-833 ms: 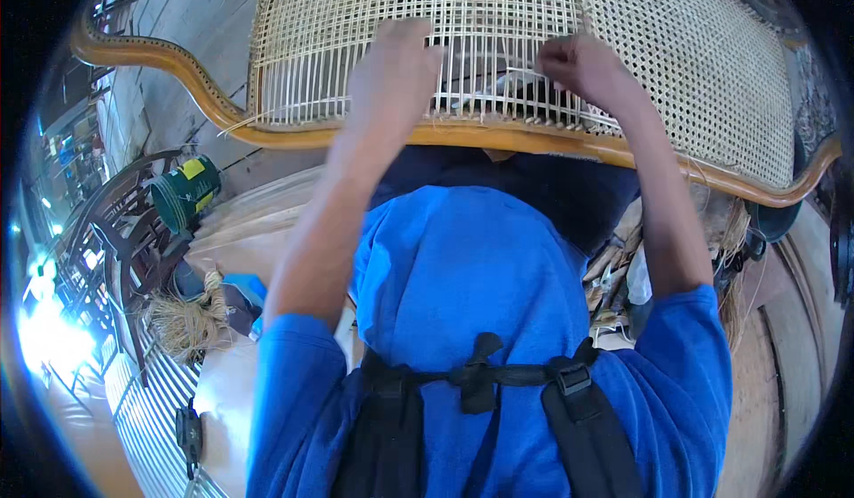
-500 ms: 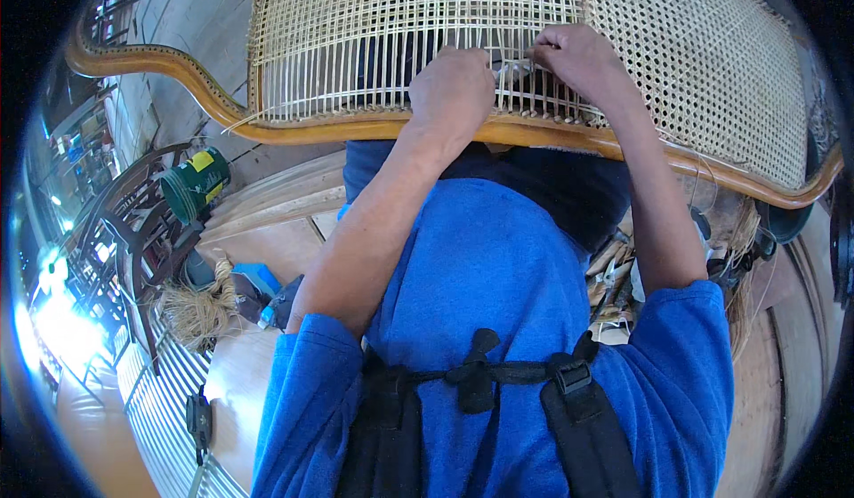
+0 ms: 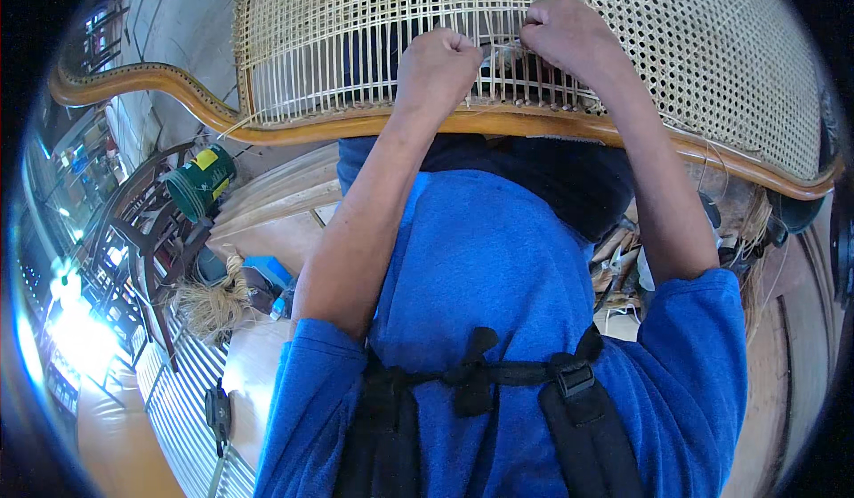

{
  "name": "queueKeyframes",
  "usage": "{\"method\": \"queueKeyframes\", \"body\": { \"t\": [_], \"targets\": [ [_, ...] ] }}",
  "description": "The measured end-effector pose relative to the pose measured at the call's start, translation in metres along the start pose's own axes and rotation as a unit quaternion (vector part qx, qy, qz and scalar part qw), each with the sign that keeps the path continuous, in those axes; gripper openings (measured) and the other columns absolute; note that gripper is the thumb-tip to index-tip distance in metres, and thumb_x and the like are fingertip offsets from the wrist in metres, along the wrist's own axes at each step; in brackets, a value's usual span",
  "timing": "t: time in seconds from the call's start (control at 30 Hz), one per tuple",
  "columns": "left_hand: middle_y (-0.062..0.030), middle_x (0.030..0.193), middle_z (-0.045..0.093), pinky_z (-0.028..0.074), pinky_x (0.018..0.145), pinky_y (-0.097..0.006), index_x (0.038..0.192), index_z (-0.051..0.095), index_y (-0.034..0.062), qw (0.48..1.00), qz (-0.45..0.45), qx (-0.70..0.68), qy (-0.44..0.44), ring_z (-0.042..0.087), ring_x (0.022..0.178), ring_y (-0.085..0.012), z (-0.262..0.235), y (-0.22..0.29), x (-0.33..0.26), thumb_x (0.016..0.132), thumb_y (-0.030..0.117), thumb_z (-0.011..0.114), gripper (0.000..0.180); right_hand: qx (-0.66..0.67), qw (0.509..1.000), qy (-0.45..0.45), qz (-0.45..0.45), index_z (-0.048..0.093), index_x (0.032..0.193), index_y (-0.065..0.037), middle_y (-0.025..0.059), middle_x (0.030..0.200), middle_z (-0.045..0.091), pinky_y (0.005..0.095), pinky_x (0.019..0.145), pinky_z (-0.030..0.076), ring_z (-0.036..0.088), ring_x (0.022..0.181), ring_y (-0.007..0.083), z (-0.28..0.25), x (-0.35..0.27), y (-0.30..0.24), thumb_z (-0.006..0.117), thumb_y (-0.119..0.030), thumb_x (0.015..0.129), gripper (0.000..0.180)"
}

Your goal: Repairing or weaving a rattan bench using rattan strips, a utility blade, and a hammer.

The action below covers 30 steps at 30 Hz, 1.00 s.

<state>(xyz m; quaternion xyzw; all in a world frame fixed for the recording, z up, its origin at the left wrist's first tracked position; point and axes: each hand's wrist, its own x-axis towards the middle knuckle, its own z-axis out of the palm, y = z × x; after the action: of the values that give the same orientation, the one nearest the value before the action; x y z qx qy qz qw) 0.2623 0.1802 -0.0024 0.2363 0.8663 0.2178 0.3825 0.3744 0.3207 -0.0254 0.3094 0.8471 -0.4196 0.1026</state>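
Pale cane webbing (image 3: 694, 71) stretches over a curved wooden frame (image 3: 325, 131) across my lap. The webbing is dense on the right; toward the left and front it is looser, mostly upright strands with gaps. Above the front rail, my left hand (image 3: 436, 71) is closed in a pinch, knuckles up, on the cane strands. My right hand (image 3: 574, 40) is a little farther off to the right, its fingers curled shut at the webbing. A thin cane strand (image 3: 503, 48) shows between the two hands. The fingertips are mostly hidden behind the knuckles.
On the left are a green bucket (image 3: 201, 183), dark chair frames (image 3: 147, 231), a bundle of fibre (image 3: 213, 307) and a blue box (image 3: 267, 271). Loose cane strips (image 3: 756, 222) hang under the frame at the right. Wooden boards (image 3: 280, 196) lie beside my legs.
Both hands have shifted slightly farther away, the right one most, and remain closed. The frame and surroundings sit a little differently in the view.
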Motion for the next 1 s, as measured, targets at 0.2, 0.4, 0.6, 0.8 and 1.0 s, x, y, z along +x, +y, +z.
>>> {"method": "queueKeyframes", "body": {
  "t": [0.2,0.4,0.6,0.8,1.0],
  "targets": [
    [-0.0154,0.07,0.064,0.051,0.065,-0.038,0.076,0.066,0.0062,0.993,0.036,0.072,0.084,0.064,0.066,-0.0303,0.008,-0.005,-0.007,0.078,0.019,0.055,0.017,-0.013,1.0,0.005,-0.017,0.065,0.08,-0.003,0.0213,0.084,0.063,0.0438,0.074,0.05,0.063,0.08,0.0355,0.004,-0.001,-0.01,0.052,-0.022,0.073,0.024],
    [-0.0178,0.084,0.065,0.05,0.072,-0.044,0.093,0.068,0.0083,0.959,0.103,0.261,0.027,0.062,0.08,-0.0358,-0.012,0.006,-0.016,0.083,0.023,0.056,0.021,-0.034,0.996,0.076,-0.042,0.066,0.089,-0.007,0.017,0.083,0.064,0.0437,0.074,0.049,0.062,0.08,0.0343,0.02,-0.013,-0.01,0.054,-0.027,0.085,0.023],
    [-0.0186,0.08,0.065,0.05,0.069,-0.041,0.09,0.068,0.0071,0.965,0.06,0.252,0.043,0.064,0.076,-0.0326,-0.009,0.006,-0.008,0.08,0.024,0.058,0.022,-0.028,0.999,0.034,0.001,0.065,0.085,-0.006,0.0173,0.086,0.064,0.0443,0.077,0.048,0.062,0.085,0.0336,0.015,-0.013,-0.013,0.054,-0.027,0.08,0.024],
    [-0.0187,0.075,0.064,0.049,0.068,-0.04,0.084,0.068,0.0058,0.982,0.04,0.179,0.049,0.064,0.073,-0.0315,-0.007,-0.003,-0.007,0.079,0.021,0.056,0.02,0.0,0.999,0.035,-0.031,0.063,0.081,-0.003,0.0212,0.086,0.062,0.0444,0.079,0.048,0.061,0.086,0.0351,0.009,-0.015,-0.015,0.053,-0.025,0.076,0.024],
    [-0.0168,0.075,0.064,0.049,0.065,-0.043,0.085,0.067,0.0082,0.937,0.13,0.315,0.077,0.063,0.07,-0.0333,-0.002,0.002,-0.014,0.079,0.022,0.058,0.018,0.001,1.0,0.012,-0.015,0.065,0.084,-0.005,0.0219,0.086,0.063,0.0449,0.077,0.048,0.062,0.082,0.0369,0.01,-0.014,-0.012,0.053,-0.026,0.078,0.025]
  ]
}}
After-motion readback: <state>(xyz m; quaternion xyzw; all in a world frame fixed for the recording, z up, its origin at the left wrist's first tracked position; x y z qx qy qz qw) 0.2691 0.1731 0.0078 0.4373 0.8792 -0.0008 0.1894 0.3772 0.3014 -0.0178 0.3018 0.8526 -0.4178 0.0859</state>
